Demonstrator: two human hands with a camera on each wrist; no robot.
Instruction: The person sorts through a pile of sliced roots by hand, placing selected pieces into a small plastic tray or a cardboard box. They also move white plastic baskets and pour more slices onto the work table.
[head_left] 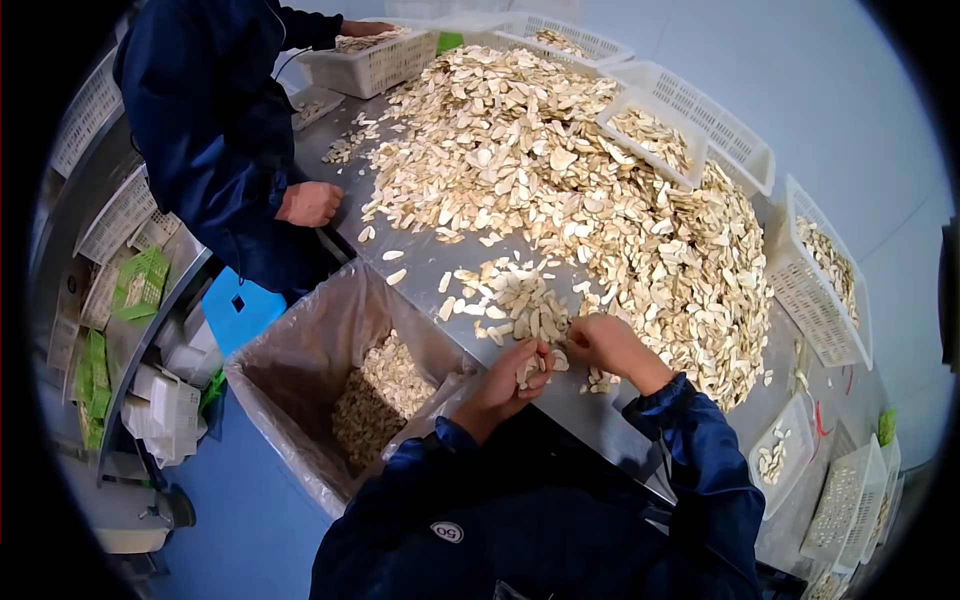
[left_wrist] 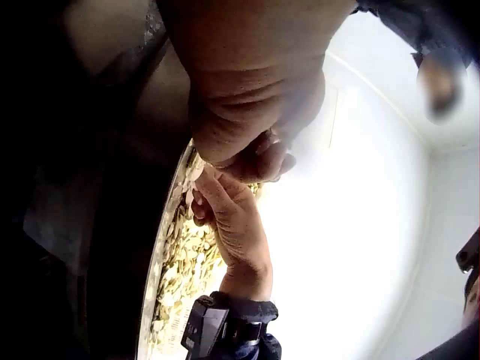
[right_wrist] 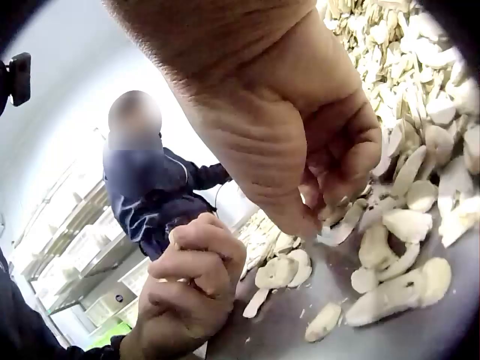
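Pale mushroom slices [head_left: 530, 300] lie loose on the metal table in front of a large heap [head_left: 560, 160]. Close to the table's near edge, my left hand [head_left: 500, 388] is curled round a few mushroom slices, whose pale edges show between the fingers. Just to its right, my right hand [head_left: 615, 348] reaches down to the loose slices. In the right wrist view its thumb and fingers pinch at a mushroom slice [right_wrist: 346, 223] low over the table. The left wrist view has both hands close together, with the left palm hiding most of what it holds.
A lined bin [head_left: 300, 330] partly filled with slices stands left of my left hand. White baskets [head_left: 815, 290] of slices edge the heap, and a small tray [head_left: 782, 455] lies at the right. Another person [head_left: 215, 150] stands at the table's left, a fist resting by its edge.
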